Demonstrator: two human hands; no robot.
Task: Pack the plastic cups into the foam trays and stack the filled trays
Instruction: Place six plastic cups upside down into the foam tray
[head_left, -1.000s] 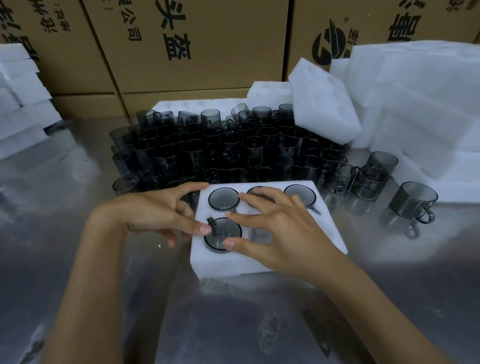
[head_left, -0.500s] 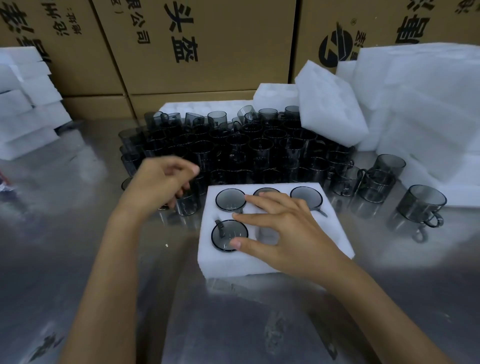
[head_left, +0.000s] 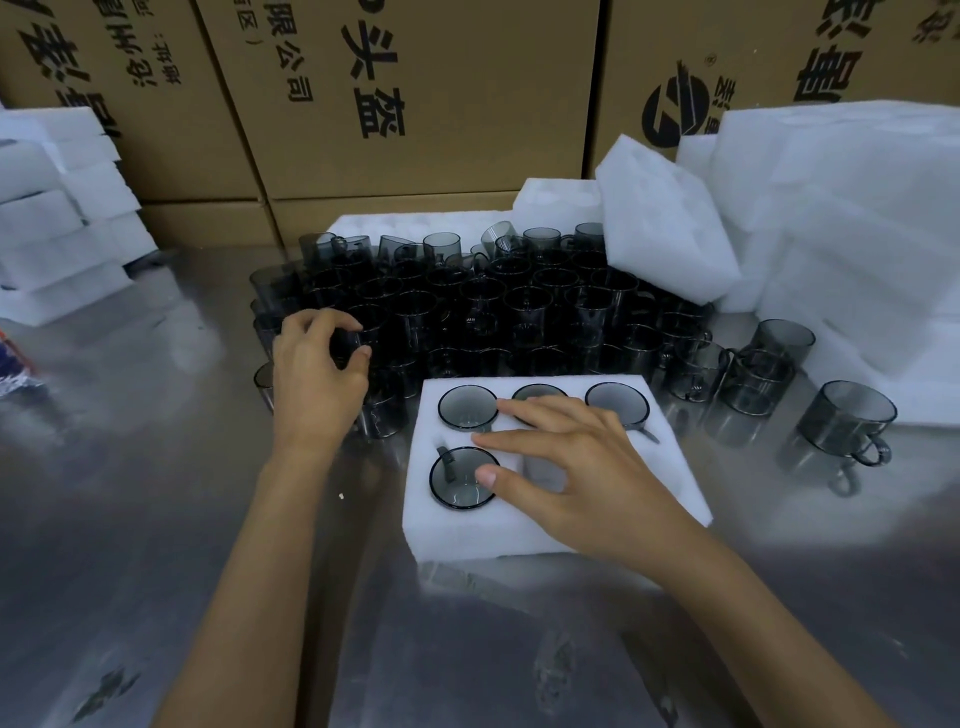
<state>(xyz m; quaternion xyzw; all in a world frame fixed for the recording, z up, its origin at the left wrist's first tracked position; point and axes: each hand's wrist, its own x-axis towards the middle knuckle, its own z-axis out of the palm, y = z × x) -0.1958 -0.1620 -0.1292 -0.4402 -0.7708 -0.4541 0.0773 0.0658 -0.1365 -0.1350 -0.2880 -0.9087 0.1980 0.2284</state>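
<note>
Filling the foam tray (head_left: 550, 530), with 4 smoked plastic cups seated: 3 across the far row, 1 at near left (head_left: 462, 477). 1 empty pocket visible beside it under the right hand (head_left: 576, 467); a further pocket probably hidden under the palm, not countable. Right hand laid flat on the tray, fingers (head_left: 498, 441) straight and spread, steadying it. Left hand (head_left: 317, 369) out over the left edge of the loose cup cluster (head_left: 493, 312), fingers curled round 1 dark cup (head_left: 358, 340), not yet lifted. Next move, as judged: lifting that cup clear of its neighbours, turning the handle to suit the slot, pressing it into the empty near pocket. 3 more loose cups standing apart at right on the steel worktop (head_left: 130, 493); the cluster too dense to count.
</note>
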